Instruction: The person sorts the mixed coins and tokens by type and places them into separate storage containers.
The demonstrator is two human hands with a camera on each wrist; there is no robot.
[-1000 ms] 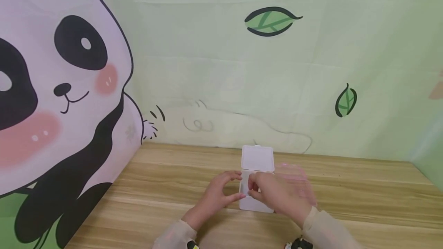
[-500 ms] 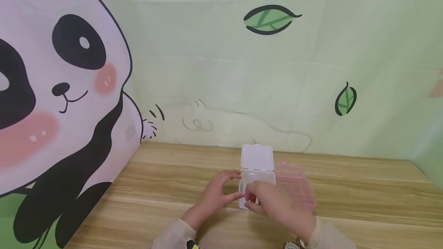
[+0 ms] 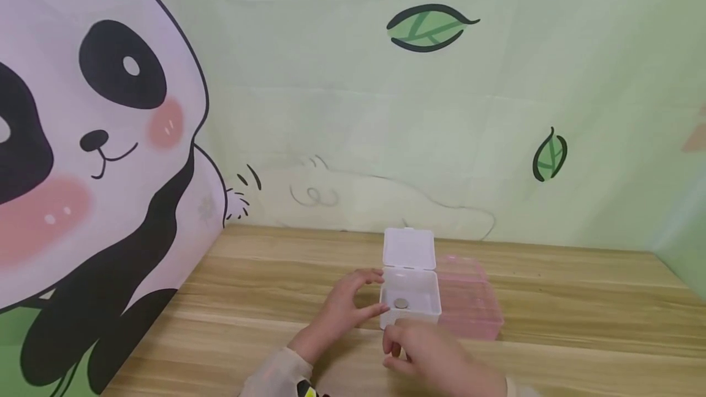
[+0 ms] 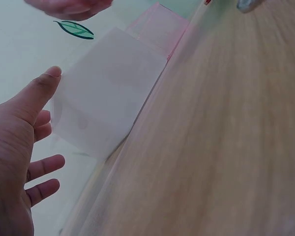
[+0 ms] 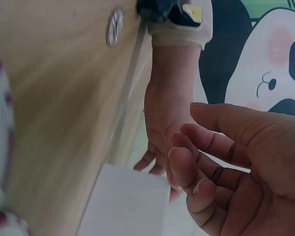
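A small white box point(image 3: 410, 314) stands with its lid point(image 3: 409, 249) raised at the back. On its floor lies a round silvery coin point(image 3: 400, 303). My left hand point(image 3: 343, 308) is at the box's left side, thumb and fingers spread, the tips right at the rim. In the left wrist view, the thumb points up beside the white wall. My right hand point(image 3: 427, 348) hovers in front of the box, fingers loosely bent, with nothing seen between them in the right wrist view. Another round silvery coin point(image 5: 114, 27) lies on the table in that view.
A translucent pink box point(image 3: 471, 299) stands close against the white box's right side. The wood-grain table point(image 3: 265, 287) runs back to a pale green cloth backdrop point(image 3: 331, 78) with a panda and leaves printed on it.
My right hand has drawn back from over the white box toward me, uncovering the coin inside. My left hand has stayed at the box's left side.
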